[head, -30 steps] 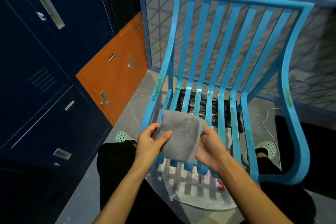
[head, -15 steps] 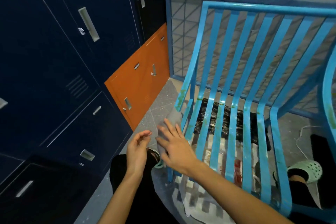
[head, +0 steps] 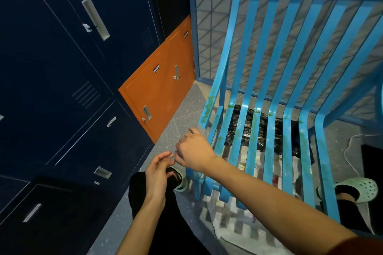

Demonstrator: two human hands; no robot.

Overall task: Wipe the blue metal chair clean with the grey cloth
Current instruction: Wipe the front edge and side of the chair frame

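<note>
Cloth (head: 203, 130) sits at the chair's (head: 271, 143) left front edge, against the outer side rail. It is almost all hidden under the right hand (head: 194, 149), with only a grey sliver showing by the fingertips, blurred. The right hand's fingers are bent over the cloth, gripping it against the rail. Left hand (head: 158, 168) is just beside the right, fingers loose and straightish, holding nothing, above a black-clad knee. Green smears (head: 209, 105) are on the left rail and along several seat slats. A black bag (head: 248, 128) and a printed sheet (head: 238, 232) lie on the floor under the seat. Pale clogs (head: 360, 190) are on both feet. White cord (head: 350, 151) at right. Navy lockers (head: 62, 68) and an orange locker (head: 157, 93) at left, mesh panel (head: 209, 37) behind.
</note>
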